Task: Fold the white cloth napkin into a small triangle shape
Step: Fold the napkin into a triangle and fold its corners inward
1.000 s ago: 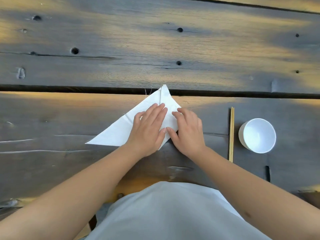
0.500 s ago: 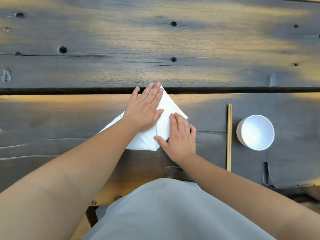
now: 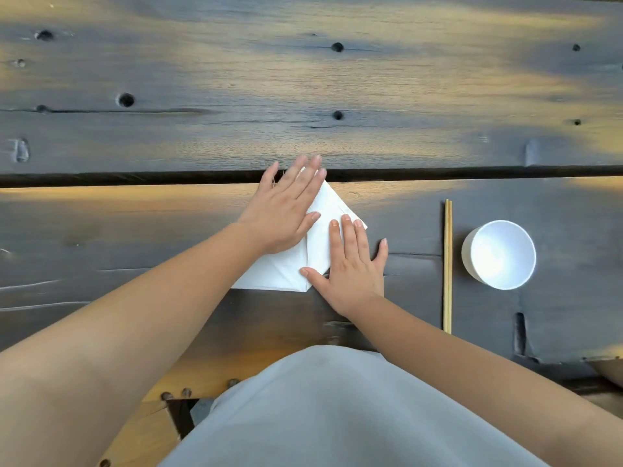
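The white cloth napkin (image 3: 318, 251) lies folded into a compact pointed shape on the near plank of the dark wooden table, its tip at the gap between the planks. My left hand (image 3: 286, 210) lies flat on its left half, fingers spread and reaching past the tip. My right hand (image 3: 350, 264) presses flat on its lower right part, with the thumb along the bottom corner. Both palms cover much of the cloth, and neither hand grips anything.
A pair of wooden chopsticks (image 3: 447, 264) lies lengthwise to the right of the napkin. Beyond them stands a white bowl (image 3: 499, 254). A dark gap (image 3: 135, 178) runs across the table between two planks. My grey garment (image 3: 337, 409) fills the bottom.
The napkin's long left wing has been folded in, making a smaller shape. My left hand slid up toward the tip; my right hand opened flat on the right side.
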